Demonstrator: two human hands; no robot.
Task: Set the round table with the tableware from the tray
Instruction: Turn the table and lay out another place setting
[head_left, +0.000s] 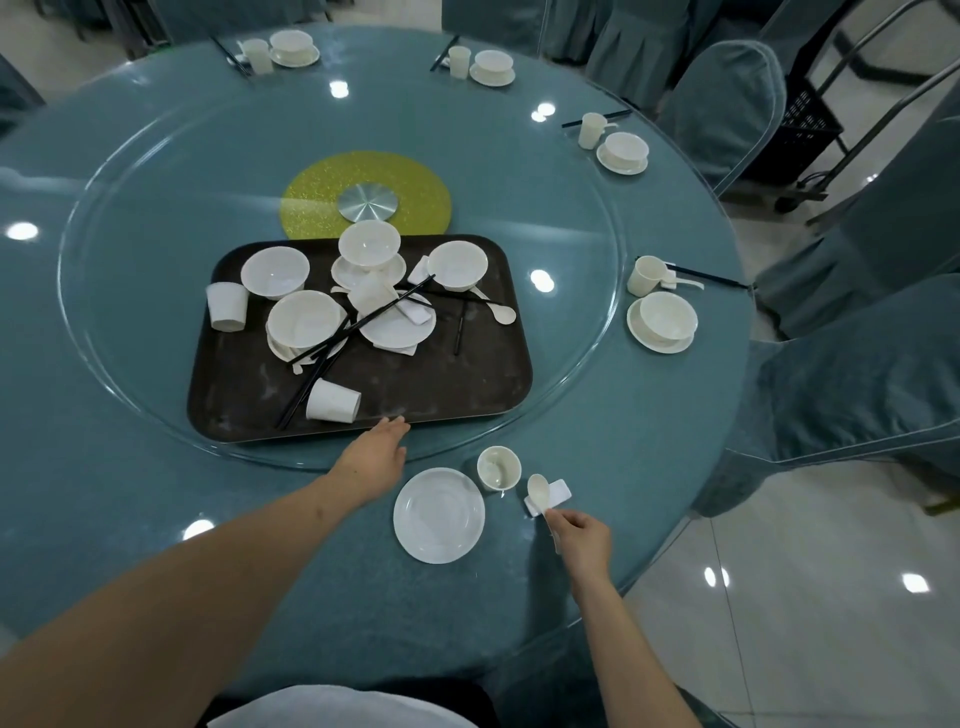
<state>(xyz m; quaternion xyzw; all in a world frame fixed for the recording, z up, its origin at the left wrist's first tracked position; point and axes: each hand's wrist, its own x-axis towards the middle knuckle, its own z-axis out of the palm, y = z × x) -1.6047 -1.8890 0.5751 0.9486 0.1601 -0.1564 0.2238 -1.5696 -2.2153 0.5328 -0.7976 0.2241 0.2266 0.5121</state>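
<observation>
A dark brown tray (457, 384) lies on the glass turntable of the round teal table (130, 493). It carries several white bowls, plates, cups (332, 401), spoons and black chopsticks (332, 343). My left hand (375, 457) reaches forward with straight fingers, its fingertips at the tray's near rim. My right hand (581, 535) pinches the handle of a white spoon (539, 491), whose bowl rests on a small white spoon rest (558, 491). Close by stand a white plate (439, 514) and a white cup (498, 467).
Four laid place settings with bowl, saucer, cup and chopsticks ring the far and right edge, the nearest being a bowl on a saucer (662, 322). Teal-covered chairs (857, 395) stand around. A gold disc (415, 197) marks the turntable centre. A black trolley (810, 130) is at the back right.
</observation>
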